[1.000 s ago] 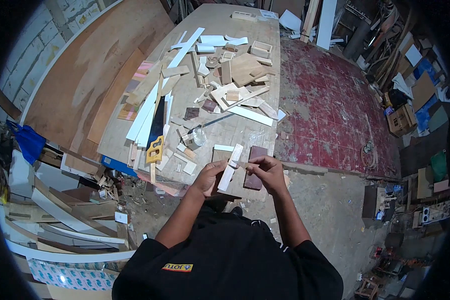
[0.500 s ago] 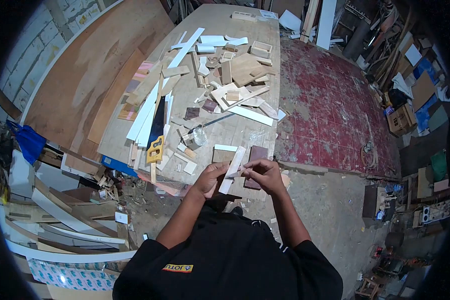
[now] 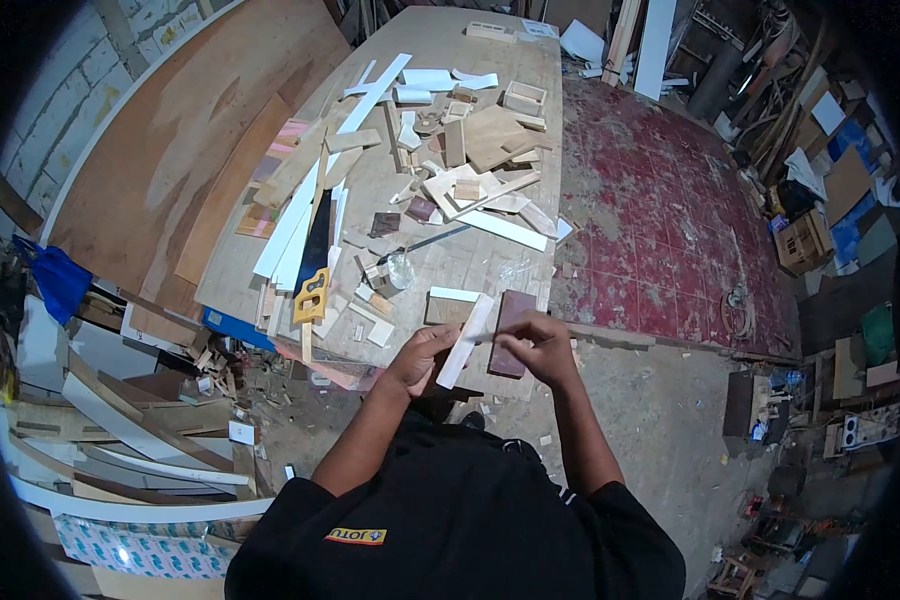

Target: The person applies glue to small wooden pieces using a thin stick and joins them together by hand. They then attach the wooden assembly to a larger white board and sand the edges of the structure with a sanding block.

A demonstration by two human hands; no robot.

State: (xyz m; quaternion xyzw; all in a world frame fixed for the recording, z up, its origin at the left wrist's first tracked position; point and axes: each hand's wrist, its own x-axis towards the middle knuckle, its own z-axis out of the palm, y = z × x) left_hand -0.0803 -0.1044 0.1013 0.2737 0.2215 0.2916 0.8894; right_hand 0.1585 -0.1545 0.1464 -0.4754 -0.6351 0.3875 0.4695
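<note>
Near the table's front edge, my left hand [image 3: 419, 360] grips a narrow pale wood strip [image 3: 464, 342], which slants up to the right. My right hand [image 3: 538, 347] is just right of the strip, apart from it, with its fingers curled together; whether they hold anything small is hidden. Beneath that hand lies a dark reddish-brown block [image 3: 507, 366]. A wooden piece with a white edge [image 3: 453, 295] rests beyond my left hand.
The wooden table [image 3: 440, 265] bears a yellow-handled saw [image 3: 311, 296], long white strips [image 3: 292, 232], a clear plastic bag [image 3: 400, 270] and a pile of wood offcuts [image 3: 490, 143]. A large brown panel [image 3: 160, 130] leans at the left.
My right hand has moved slightly right, away from the strip that it was touching. The strip has tilted slightly in my left hand.
</note>
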